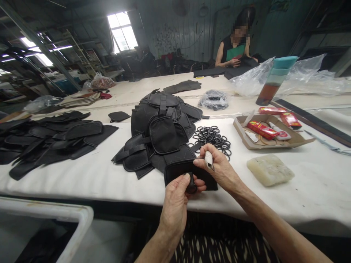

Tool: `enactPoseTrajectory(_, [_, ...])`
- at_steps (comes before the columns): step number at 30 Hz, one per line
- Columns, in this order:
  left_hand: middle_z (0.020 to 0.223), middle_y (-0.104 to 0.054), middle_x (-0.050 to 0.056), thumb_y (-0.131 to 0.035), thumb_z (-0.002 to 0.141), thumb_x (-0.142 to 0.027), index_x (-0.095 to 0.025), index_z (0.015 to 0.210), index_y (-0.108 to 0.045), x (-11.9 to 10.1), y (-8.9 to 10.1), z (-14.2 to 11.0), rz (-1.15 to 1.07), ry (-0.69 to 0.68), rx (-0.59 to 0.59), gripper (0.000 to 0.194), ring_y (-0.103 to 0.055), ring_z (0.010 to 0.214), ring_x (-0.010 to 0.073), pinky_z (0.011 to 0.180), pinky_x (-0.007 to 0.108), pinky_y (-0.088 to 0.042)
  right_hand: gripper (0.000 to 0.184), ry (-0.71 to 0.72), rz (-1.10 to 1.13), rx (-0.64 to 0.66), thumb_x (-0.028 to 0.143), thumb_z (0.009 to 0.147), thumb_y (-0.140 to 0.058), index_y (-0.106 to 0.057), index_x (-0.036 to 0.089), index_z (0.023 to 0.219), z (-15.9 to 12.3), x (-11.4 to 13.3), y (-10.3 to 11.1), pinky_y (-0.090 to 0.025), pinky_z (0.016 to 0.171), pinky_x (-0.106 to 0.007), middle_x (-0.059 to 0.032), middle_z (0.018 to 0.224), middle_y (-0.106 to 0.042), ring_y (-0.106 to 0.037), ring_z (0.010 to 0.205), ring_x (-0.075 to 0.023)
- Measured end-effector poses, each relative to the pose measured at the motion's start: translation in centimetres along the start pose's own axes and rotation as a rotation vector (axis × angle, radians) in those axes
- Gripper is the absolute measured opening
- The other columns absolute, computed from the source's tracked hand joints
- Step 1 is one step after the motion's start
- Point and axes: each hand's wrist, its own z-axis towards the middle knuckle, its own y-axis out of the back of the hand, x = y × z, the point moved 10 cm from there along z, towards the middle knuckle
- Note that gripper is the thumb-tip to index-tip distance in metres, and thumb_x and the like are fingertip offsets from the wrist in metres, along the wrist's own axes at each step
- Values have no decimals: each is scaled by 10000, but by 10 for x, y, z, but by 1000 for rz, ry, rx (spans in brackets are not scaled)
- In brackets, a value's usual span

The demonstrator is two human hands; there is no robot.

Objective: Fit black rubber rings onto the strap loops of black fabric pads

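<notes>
The left hand (175, 197) pinches a small black loop (191, 185) between thumb and fingers. The right hand (218, 164) curls around 1 small tool with a white wrap (208, 159). A flat black piece (172, 168) is right behind the left fingers, at the table's front edge. Past it sits a big heap of black pieces (164, 135). Black rings (210, 137) lie beside the heap. To the right are a yellowish block (270, 170), a cardboard box (242, 137) and a bottle (270, 89). Across the white table (309, 190) is 1 other person (231, 53).
</notes>
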Motion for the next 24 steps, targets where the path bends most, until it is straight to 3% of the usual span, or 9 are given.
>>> enactPoseTrajectory(4, [683, -705, 67, -617, 777, -291, -96, 769, -665, -1, 4, 2, 16, -6, -36, 201, -670, 646, 182, 743, 321, -512, 234, 32, -80, -105, 344, 758, -638, -439, 226, 797, -9, 11, 21, -404, 653, -235, 37, 766, -597, -533, 712, -129])
enactPoseTrajectory(8, [665, -711, 77, -633, 762, -298, -90, 747, -673, 0, 7, 3, 22, 23, -73, 212, -673, 624, 177, 715, 298, -527, 266, 51, -146, -212, 463, 803, -582, -461, 239, 879, -39, 25, 63, -432, 673, -264, 7, 780, -661, -591, 717, -158])
enactPoseTrajectory(12, [659, -715, 82, -642, 747, -225, -85, 714, -684, 2, 10, 5, -12, 69, -135, 150, -678, 624, 178, 697, 286, -549, 407, 46, -307, -268, 585, 832, -451, -513, 239, 1038, -82, 38, 111, -409, 564, -253, 21, 658, -594, -502, 556, -138])
enactPoseTrajectory(16, [640, -711, 100, -566, 781, -132, -76, 681, -688, 9, 4, 10, -28, 156, -160, 167, -681, 595, 182, 650, 277, -567, 437, -39, -508, -437, 601, 822, -443, -577, 232, 1016, -117, 38, 158, -406, 649, -263, -3, 764, -546, -490, 705, -161])
enactPoseTrajectory(18, [637, -710, 103, -544, 790, -110, -76, 677, -690, 12, -2, 12, -33, 184, -143, 188, -682, 584, 179, 637, 267, -571, 388, -94, -542, -555, 569, 833, -452, -593, 222, 937, -129, 34, 176, -389, 621, -259, 4, 713, -508, -470, 690, -159])
enactPoseTrajectory(21, [639, -711, 102, -525, 798, -86, -77, 664, -690, 13, -8, 16, -39, 193, -141, 212, -681, 576, 174, 627, 263, -577, 329, -125, -556, -652, 516, 851, -452, -567, 211, 805, -134, 31, 185, -334, 535, -246, 31, 599, -431, -415, 583, -133])
enactPoseTrajectory(24, [635, -709, 96, -498, 809, -66, -76, 648, -687, 10, -6, 19, -39, 169, -167, 248, -682, 586, 169, 634, 267, -581, 289, -111, -627, -667, 450, 849, -475, -509, 208, 696, -130, 36, 182, -288, 497, -241, 51, 545, -394, -367, 518, -111])
